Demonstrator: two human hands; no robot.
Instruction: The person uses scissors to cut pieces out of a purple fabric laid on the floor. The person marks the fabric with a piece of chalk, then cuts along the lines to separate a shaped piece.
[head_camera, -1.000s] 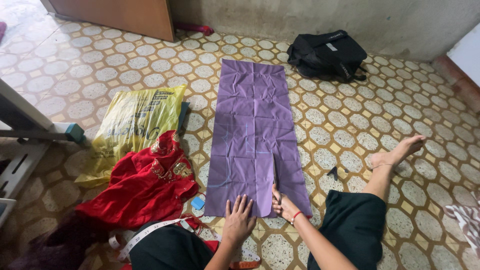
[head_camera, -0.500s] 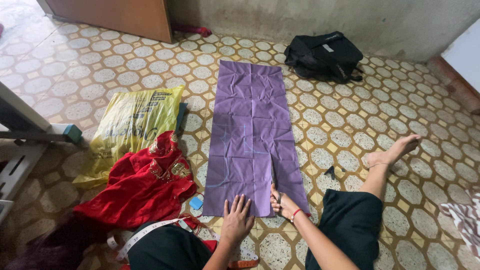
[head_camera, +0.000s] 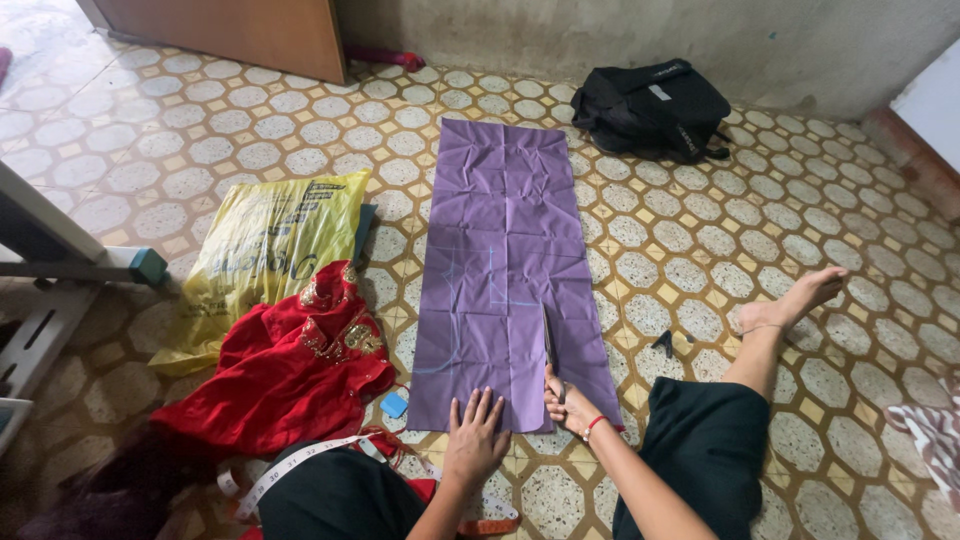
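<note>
While the purple fabric lies flat on the tiled floor, the left hand presses its near edge with fingers spread and open, gripping nothing. The right hand is closed around the scissors, blades set in a cut running up from that edge. Judged from its creases, the cloth is thin, light and limp, and likely to shift on the tiles; hold it flat just beside the cut line. A red garment lies to the left.

Cloth on floor, garment and bag left, backpack behind.
</note>
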